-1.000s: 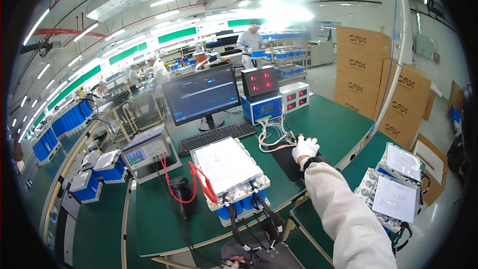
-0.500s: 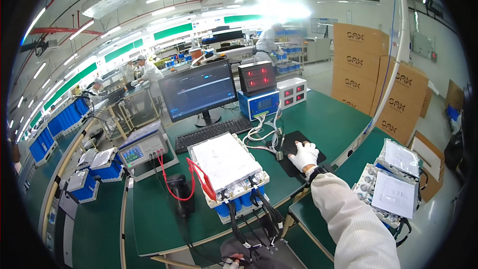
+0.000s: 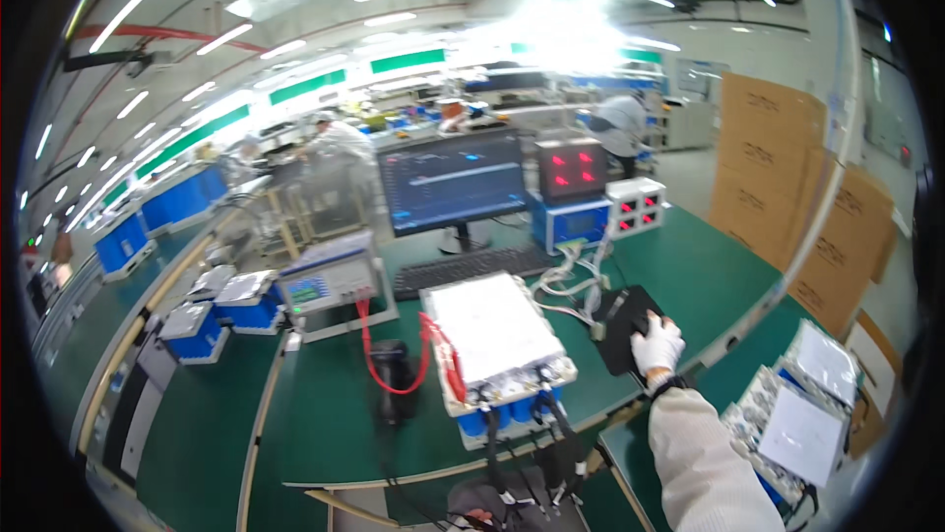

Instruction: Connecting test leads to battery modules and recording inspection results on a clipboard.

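Note:
My right hand, in a white glove with bare fingertips, is curved over a dark computer mouse, mostly hidden beneath it, on a black mouse pad. At the lower edge, only part of my left hand shows; its fingers look curled near black cables, and what they hold is hidden. In front of me stands a blue battery pack topped with a white sheet. Red test leads run from its left side to a bench meter. Behind it are a keyboard and a lit monitor.
A black handheld scanner stands left of the pack. Boxes with red digits sit beside the monitor. More battery packs lie at right and left. Cardboard boxes are stacked behind; other people work farther back.
The view has turned left, so everything sits farther right and slightly lower. My right hand stays on the mouse pad, its fingers less spread. Less of my left hand shows.

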A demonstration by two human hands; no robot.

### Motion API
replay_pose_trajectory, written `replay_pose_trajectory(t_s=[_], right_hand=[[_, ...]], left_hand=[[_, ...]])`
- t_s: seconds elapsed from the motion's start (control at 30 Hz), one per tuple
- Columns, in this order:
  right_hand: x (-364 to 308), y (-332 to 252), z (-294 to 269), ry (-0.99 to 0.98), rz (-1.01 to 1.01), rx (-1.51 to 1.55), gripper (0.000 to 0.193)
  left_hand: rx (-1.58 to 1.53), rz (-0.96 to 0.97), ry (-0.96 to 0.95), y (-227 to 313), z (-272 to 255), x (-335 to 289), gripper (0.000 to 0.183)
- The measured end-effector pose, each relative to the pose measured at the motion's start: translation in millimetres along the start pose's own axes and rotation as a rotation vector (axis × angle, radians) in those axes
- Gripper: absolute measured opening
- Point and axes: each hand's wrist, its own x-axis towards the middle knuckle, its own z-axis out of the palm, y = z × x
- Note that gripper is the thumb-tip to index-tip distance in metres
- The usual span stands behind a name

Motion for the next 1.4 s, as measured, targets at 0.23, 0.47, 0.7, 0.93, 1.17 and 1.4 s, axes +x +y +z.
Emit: replay_pose_trajectory(t_s=[0.23, 0.47, 0.7, 0.93, 1.17, 1.4], right_hand=[[3.1, 3.3, 2.1, -0.07, 0.032, -0.063, 0.049], [5.6, 10.5, 11.3, -0.084, -0.036, -0.062, 0.04], [5.7, 10.2, 12.4, -0.084, -0.045, -0.047, 0.037], [5.5, 6.3, 6.9, -0.12, -0.039, -0.055, 0.037], [-3.4, 0.0, 6.8, 0.221, -0.022, 0.036, 0.048], [-139.5, -30.7, -25.0, -0.072, 0.227, 1.259, 0.028]], left_hand=[[0.042, -0.022, -0.076, -3.6, -3.8, 3.2, 0.045], [0.082, -0.014, -0.071, 0.9, 1.5, -0.6, 0.046], [0.116, -0.026, -0.076, 11.4, 15.4, -6.9, 0.045], [0.139, -0.079, 0.005, 11.1, 15.8, -7.0, 0.044], [0.076, -0.041, -0.028, 5.8, 13.6, -2.5, 0.047], [0.073, 0.028, -0.076, 5.1, 21.3, -7.8, 0.041]])
